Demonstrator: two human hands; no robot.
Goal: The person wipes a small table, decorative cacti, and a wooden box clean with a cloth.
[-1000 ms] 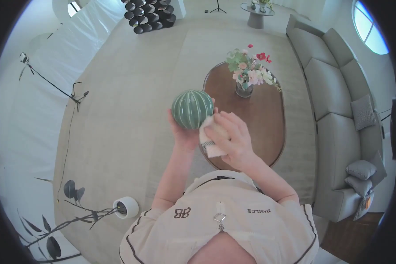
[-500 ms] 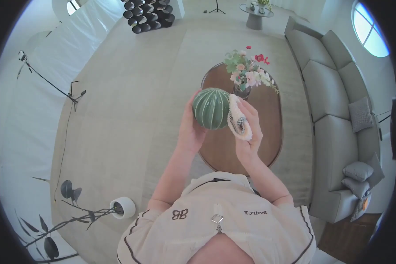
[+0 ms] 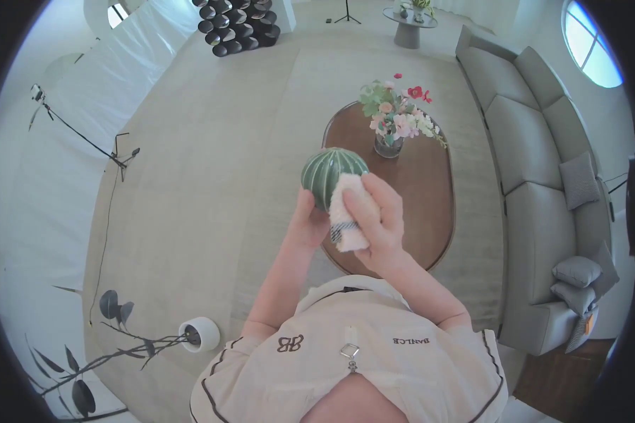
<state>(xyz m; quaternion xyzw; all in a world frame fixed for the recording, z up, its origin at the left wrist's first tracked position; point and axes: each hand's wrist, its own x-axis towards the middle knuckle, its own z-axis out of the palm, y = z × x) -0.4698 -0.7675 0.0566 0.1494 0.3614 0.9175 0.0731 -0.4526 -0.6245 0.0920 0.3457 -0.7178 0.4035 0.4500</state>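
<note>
Fingers (image 3: 305, 206) of the left hand (image 3: 307, 224) are wrapped up round the green ribbed ball (image 3: 330, 171), gripping it from below & from its left side. In the head view the ball's held up in the air, over the near-left edge of the oval wooden table (image 3: 420, 194), not resting on it. The right hand (image 3: 375, 227) has its fingers (image 3: 370, 199) curled over a folded pale cloth (image 3: 346, 218) w/ a striped band, clamping it flat vs. the ball's lower right face. Both hands sit close together in front of the person's chest, w/ a cream shirt (image 3: 353, 352) w/ dark piping below them.

Same view, rest of the room: at the table's far end there's a glass vase of flowers (image 3: 395, 120), pink, red & white, apart from the ball. A grey sofa (image 3: 536, 141) runs along the right side, w/ cushions (image 3: 578, 271) at its near end. On the floor at lower left is a white pot (image 3: 203, 331) w/ dark leafy branches. At the far end are a black stacked sculpture (image 3: 240, 25) & a small round side table (image 3: 409, 21). A thin stand (image 3: 85, 137) is by the left wall.
</note>
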